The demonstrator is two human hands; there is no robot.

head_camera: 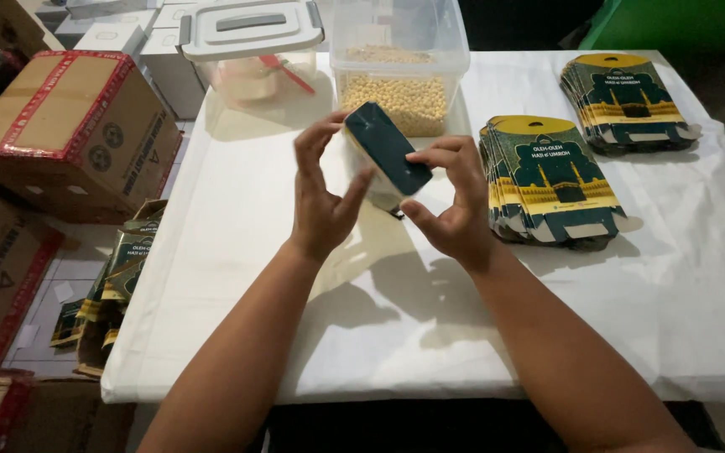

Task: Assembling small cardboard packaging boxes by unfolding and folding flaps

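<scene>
My left hand (320, 197) and my right hand (455, 201) hold one small dark green and yellow folded carton (386, 149) between them, raised above the white table (237, 252). Its dark flat face is tilted up toward me. The left fingers grip its far left end, and the right fingers pinch its near right end. Just behind it stands a clear tub of yellowish grains (400, 84).
Two stacks of flat green and yellow cartons lie to the right, one near (551, 180) and one farther back (627, 101). A lidded clear container (249, 50) stands at the back left. Cardboard boxes (69, 126) and a box of cartons (115, 285) sit left of the table.
</scene>
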